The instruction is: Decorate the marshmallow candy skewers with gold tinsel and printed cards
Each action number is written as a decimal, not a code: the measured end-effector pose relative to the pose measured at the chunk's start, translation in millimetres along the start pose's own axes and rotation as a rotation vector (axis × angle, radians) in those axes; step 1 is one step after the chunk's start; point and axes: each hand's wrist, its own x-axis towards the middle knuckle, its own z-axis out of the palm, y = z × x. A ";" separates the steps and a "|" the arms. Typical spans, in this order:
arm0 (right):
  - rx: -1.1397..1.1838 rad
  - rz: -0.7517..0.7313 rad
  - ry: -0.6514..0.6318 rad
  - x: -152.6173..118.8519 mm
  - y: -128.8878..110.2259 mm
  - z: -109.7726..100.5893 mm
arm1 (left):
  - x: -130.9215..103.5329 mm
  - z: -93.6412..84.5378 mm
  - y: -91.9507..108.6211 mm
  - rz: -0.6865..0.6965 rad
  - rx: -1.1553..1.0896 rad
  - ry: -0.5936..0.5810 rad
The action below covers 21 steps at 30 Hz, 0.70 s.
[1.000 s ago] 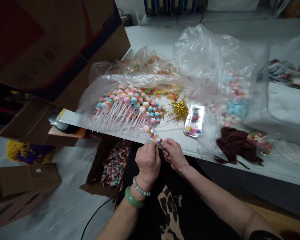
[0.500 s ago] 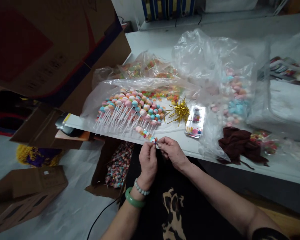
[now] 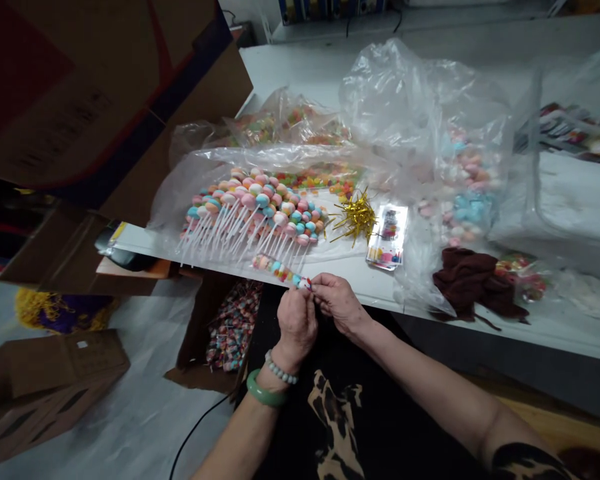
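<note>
At the table's front edge, my left hand (image 3: 297, 320) is closed around the lower end of a candy skewer (image 3: 279, 270), a row of small pastel and bright candies pointing up and left. My right hand (image 3: 337, 303) pinches at the skewer's near end, right beside the left fingertips. Whatever is between the right fingertips is too small to name. Beyond the skewer lies a pile of ball-shaped lollipops (image 3: 253, 200) with white sticks towards me. A bunch of gold twist ties (image 3: 356, 217) and a stack of printed bags (image 3: 387, 237) lie to their right.
Clear plastic bags (image 3: 387, 100) cover the back, some over gummy candies (image 3: 315, 179). A brown cloth (image 3: 467, 280) lies at the right. A big cardboard box (image 3: 180, 113) rises at the left. Below the edge stands an open box of wrapped candies (image 3: 233, 327).
The candy skewer has swung left and lies flatter, with more of its length showing past my fingers. Both hands stay together at its near end. The view has shifted slightly.
</note>
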 end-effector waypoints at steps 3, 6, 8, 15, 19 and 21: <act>0.029 0.022 -0.018 -6.3 -3.8 1.6 | 5.4 -3.7 2.6 -0.151 -0.130 0.076; -0.070 -0.023 -0.042 -14.6 -8.7 3.1 | 13.5 -11.1 6.4 -0.302 -0.211 0.148; -0.104 -0.017 -0.064 -18.8 -11.1 3.1 | 16.6 -15.1 8.5 -0.328 -0.226 0.139; -0.227 -0.078 -0.024 -23.4 -11.0 0.4 | 18.8 -19.5 10.0 -0.221 -0.072 0.038; -0.503 -0.287 -0.010 -24.8 -3.1 2.5 | 20.1 -15.8 4.0 -0.112 0.171 0.069; -0.573 -0.339 0.000 -26.1 1.1 4.5 | 20.2 -13.4 -0.4 -0.031 0.334 0.127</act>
